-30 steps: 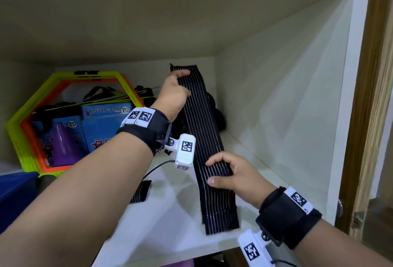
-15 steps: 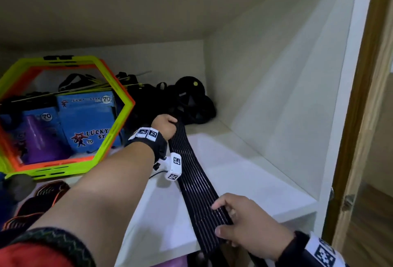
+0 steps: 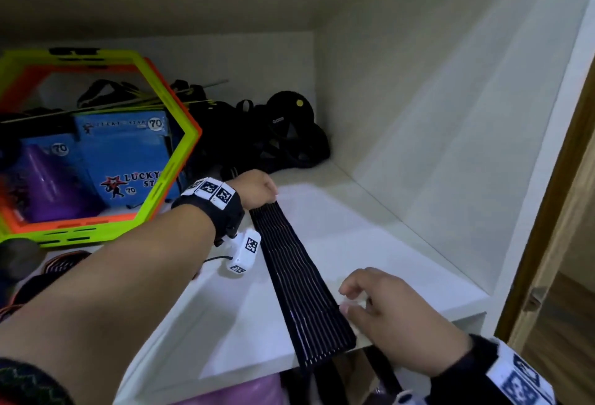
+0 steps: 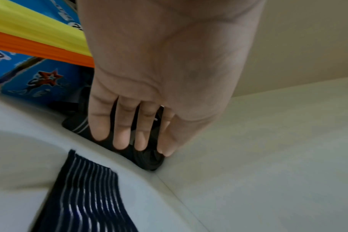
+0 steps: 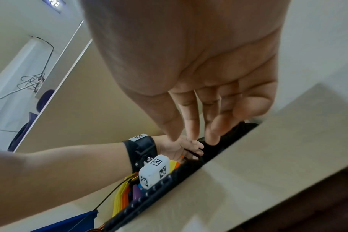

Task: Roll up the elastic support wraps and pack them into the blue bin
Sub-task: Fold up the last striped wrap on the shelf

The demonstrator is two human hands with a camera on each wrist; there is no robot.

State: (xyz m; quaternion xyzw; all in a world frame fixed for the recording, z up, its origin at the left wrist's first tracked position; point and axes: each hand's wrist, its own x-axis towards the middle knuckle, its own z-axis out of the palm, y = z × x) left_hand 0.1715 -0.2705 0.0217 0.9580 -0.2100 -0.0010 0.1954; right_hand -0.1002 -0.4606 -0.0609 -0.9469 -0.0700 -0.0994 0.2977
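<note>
A long black elastic wrap [image 3: 296, 285] with thin white stripes lies flat on the white shelf [image 3: 370, 243], and its near end hangs over the front edge. My left hand [image 3: 262, 190] is at the wrap's far end. In the left wrist view that hand [image 4: 129, 141] has straight fingers pointing down in front of black gear, with bare shelf between them and the wrap's end [image 4: 85, 196]. My right hand [image 3: 354, 295] hovers beside the wrap's right edge with loose fingers [image 5: 213, 135] holding nothing. A blue surface [image 5: 69, 222] shows low left; I cannot tell whether it is the bin.
A green and orange hexagon frame [image 3: 80, 234] leans at the back left with blue boxes [image 3: 128, 153] behind it. Black straps and pads [image 3: 289, 134] fill the back corner. Dark striped rolls [image 3: 61, 264] lie at the left. The cabinet's side wall and a wooden door frame [image 3: 563, 211] close the right.
One second ago both hands held the wrap stretched upright. It now lies flat along the shelf; the left hand came down to its far end and the right hand let go.
</note>
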